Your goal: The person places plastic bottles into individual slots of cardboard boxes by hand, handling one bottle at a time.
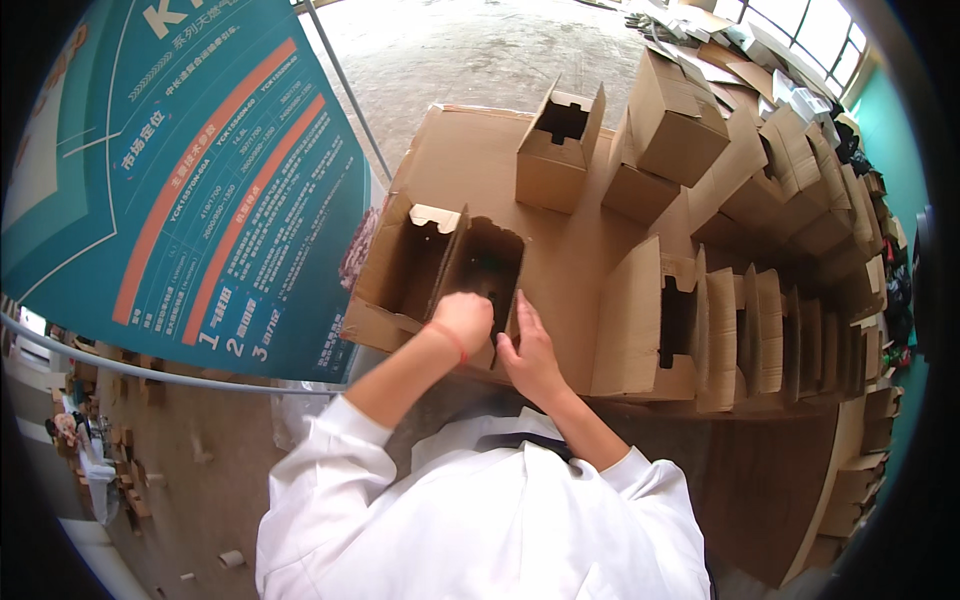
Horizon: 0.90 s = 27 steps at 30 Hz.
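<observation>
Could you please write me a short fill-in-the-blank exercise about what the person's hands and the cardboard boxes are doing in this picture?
1. Both hands are at an open ____ box on the cardboard-covered table.
2. The left hand wears a thin ____ band at the wrist.
3. The right hand rests against the box's ____ edge.
4. The person's sleeves are ____.

Missing words: cardboard; red; right; white

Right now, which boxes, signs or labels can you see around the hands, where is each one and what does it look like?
Open brown cardboard box: on the cardboard sheet, left hand inside it, right hand on its edge.
Second folded box: further back, upright, flap cut-out on top.
Row of flat folded boxes: right side, standing on edge.
Pile of closed boxes: back right.
Large banner: left, teal with orange stripes and white print.
</observation>
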Motion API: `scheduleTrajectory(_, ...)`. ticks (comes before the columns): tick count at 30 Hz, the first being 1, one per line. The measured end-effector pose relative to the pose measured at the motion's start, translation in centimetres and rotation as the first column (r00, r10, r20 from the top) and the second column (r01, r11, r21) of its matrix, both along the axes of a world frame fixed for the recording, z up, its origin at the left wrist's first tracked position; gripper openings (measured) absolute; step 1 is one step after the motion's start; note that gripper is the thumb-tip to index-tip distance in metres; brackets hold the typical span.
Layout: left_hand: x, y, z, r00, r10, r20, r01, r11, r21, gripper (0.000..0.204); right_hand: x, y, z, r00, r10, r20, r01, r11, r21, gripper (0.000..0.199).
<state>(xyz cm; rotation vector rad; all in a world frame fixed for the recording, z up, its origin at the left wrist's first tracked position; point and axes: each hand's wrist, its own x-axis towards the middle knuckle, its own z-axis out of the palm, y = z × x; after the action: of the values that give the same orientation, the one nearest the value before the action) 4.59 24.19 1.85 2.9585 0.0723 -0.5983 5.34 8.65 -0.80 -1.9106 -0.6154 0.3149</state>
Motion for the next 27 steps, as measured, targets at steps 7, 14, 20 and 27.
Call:
scheduleTrajectory(7,6.8,-1.1,2.6,0.934,-0.119,-0.337,0.164,0.98,0.109,0.04,0.3,-0.5,-0.2,1.0,-0.007,-0.018,0.007,0.999,0.054,0.066)
scheduleTrajectory(14,7.0,-0.2,-5.2,0.913,-0.094,-0.396,0.152,0.982,0.116,0.067,0.1,-0.9,-1.3,0.998,0.055,-0.029,-0.052,0.996,0.076,0.068)
scheduleTrajectory(20,8.1,3.1,-16.2,0.946,-0.164,-0.281,0.199,0.975,0.098,0.1,0.1,-0.8,-1.0,0.994,0.1,-0.044,-0.098,0.994,0.059,0.07)
scheduleTrajectory(27,7.4,6.9,-25.8,0.955,0.273,-0.119,-0.294,0.926,-0.235,0.101,0.1,-1.0,-1.6,0.99,0.136,0.037,-0.137,0.99,0.016,0.072)
